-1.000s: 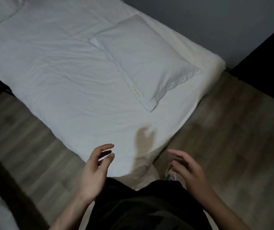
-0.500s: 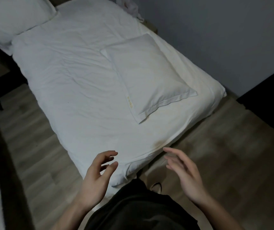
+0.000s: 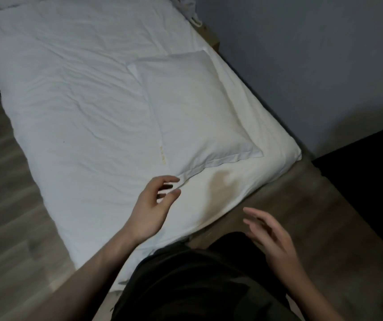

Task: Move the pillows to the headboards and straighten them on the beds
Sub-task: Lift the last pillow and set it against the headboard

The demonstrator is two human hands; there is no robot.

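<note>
A white pillow (image 3: pixel 193 112) lies flat and slightly askew on the near right part of the bed (image 3: pixel 74 107), close to the foot end and the wall side. My left hand (image 3: pixel 153 207) hovers over the sheet just short of the pillow's near corner, fingers apart and curled, holding nothing. My right hand (image 3: pixel 271 232) is out over the floor past the bed's foot corner, fingers spread and empty. The bed's far end runs out of the top of the view; the headboard is not in sight.
A grey wall (image 3: pixel 313 66) runs along the bed's right side. Wooden floor (image 3: pixel 7 205) lies left of the bed and at the foot end (image 3: pixel 325 205). A dark piece of furniture (image 3: pixel 371 163) stands at the right. Some white cloth with a cord (image 3: pixel 191 10) sits at the top.
I have come closer to the bed's foot. My left hand has reached forward over the sheet towards the pillow's near corner; the right hand rose slightly. The far pillow has left the view.
</note>
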